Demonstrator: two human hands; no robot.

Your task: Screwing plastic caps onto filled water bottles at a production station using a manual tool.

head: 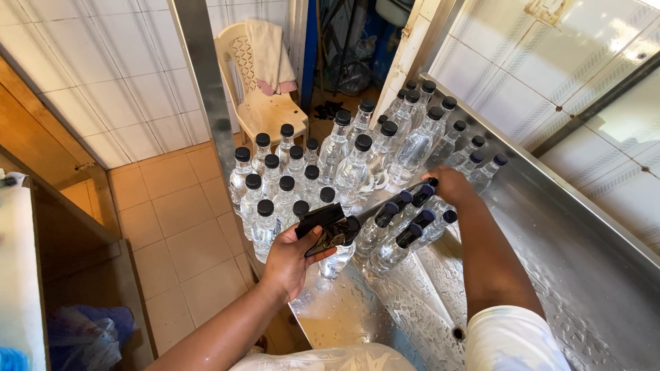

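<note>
The left hand (292,257) is closed around a black handheld tool (328,228), its fingers wrapped round the grip so the tool's nose points right, at the cap of one bottle (338,257) lying on the wet steel worktop (550,261). That bottle sits at the near left edge of the worktop, just below the tool, its neck touching or nearly touching the tool's tip; I cannot tell which.

The right hand (450,187) reaches farther in and rests on a lying group of bottles (405,230), apparently steadying them. Its fingers curl over the bottles, but whether they grip one or only press on the group cannot be told.

About six capped bottles lie side by side in that group, caps pointing far and right. To the left stands an upright cluster (282,185) of roughly a dozen clear bottles with dark caps, packed tight near the worktop's left rim. Farther back a second batch (412,130) leans together, around fifteen, though overlaps make the count uncertain.

Beyond the worktop, on the tiled floor, stands one cream plastic chair (258,89) with a cloth draped over its back.
</note>
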